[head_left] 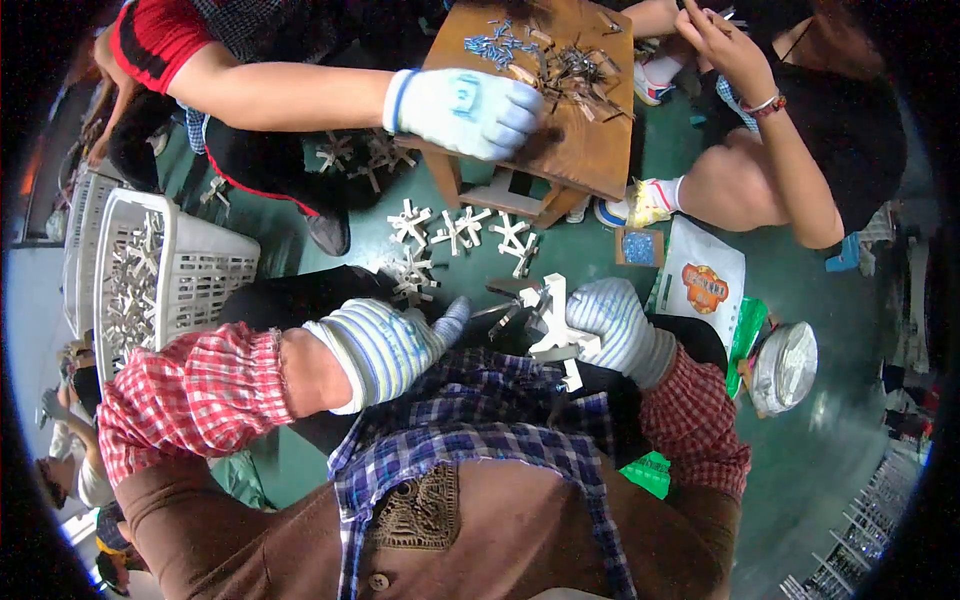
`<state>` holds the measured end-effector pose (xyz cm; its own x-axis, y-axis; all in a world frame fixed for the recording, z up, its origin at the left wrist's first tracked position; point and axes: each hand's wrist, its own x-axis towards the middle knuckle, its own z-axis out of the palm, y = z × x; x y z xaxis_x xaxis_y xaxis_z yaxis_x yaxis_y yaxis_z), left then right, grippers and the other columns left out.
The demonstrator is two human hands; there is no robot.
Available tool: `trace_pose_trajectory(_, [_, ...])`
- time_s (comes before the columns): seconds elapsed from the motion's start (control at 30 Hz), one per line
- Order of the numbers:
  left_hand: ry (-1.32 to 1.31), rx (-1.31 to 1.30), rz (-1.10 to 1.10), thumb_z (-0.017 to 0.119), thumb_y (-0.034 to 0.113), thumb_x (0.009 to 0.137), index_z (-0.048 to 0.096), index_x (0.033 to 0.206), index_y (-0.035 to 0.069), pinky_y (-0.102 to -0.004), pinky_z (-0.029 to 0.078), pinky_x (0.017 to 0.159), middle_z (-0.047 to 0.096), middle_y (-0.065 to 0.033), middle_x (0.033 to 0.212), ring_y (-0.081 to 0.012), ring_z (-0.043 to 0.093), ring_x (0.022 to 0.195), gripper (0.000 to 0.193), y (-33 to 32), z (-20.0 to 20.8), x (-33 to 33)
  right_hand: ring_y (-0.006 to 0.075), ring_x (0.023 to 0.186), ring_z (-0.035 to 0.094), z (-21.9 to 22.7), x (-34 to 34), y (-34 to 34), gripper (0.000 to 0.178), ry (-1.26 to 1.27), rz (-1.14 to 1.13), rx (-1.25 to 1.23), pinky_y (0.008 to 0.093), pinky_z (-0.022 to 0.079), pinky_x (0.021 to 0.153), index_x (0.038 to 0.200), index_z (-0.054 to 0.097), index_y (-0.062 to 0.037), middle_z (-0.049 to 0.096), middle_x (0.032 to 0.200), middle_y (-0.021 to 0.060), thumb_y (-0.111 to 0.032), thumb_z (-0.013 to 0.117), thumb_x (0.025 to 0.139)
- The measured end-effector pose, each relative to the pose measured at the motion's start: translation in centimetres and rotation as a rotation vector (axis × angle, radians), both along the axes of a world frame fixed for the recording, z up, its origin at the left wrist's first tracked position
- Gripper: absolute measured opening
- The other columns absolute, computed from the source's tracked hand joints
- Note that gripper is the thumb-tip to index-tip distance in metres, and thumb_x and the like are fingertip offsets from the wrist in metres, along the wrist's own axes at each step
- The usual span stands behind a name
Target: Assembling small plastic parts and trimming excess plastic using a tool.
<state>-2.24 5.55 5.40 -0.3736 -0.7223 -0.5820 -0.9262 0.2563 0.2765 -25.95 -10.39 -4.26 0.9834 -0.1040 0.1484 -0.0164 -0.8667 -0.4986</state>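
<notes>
My right hand (pixel 620 325), in a striped white-and-blue glove, is closed on a white branched plastic part (pixel 553 318) above my lap. Dark metal pieces (pixel 515 288) sit against this part on its left side. My left hand (pixel 385 348), gloved alike, is closed to the left of it, thumb pointing toward the part. A thin metal edge shows close to that thumb tip; the fingers underneath are hidden, so what they hold cannot be made out. Several similar white branched parts (pixel 410 225) lie on the green floor beyond my hands.
A white basket (pixel 215 270) full of such parts stands at the left. Ahead is a wooden stool (pixel 590 160) with blue pieces and metal pieces, a co-worker's gloved hand (pixel 470 112) over it. Another person sits far right. A small box (pixel 638 247) and a round silvery bundle (pixel 785 368) lie right.
</notes>
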Motion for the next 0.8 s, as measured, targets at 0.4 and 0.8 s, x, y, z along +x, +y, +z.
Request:
trace_pose_trajectory(0.4, [-0.071, -0.13, -0.005, 0.045, 0.022, 0.092, 0.046, 0.135, 0.016, -0.0479, 0.049, 0.056, 0.065, -0.0145, 0.079, -0.0384, 0.061, 0.066, 0.044, -2.0, -2.2, 1.5, 0.0216, 0.094, 0.063, -4.2, 0.8, -0.3, 0.026, 0.371, 0.012, 0.081, 0.0357, 0.049, 0.078, 0.106, 0.069, -0.019, 0.069, 0.104, 0.0026, -0.031, 0.059, 0.085])
trace_pose_trajectory(0.8, [-0.017, -0.706, -0.061, 0.056, 0.012, 0.086, 0.05, 0.13, 0.011, -0.0361, 0.041, 0.039, 0.056, -0.0079, 0.062, -0.0217, 0.053, 0.041, 0.045, -4.0, -4.7, 3.9, 0.0236, 0.082, 0.067, -2.6, -4.0, -2.6, 0.028, 0.097, -0.438, 0.178, 0.0378, 0.053, 0.074, 0.097, 0.067, -0.005, 0.07, 0.09, 0.0121, -0.03, 0.06, 0.088])
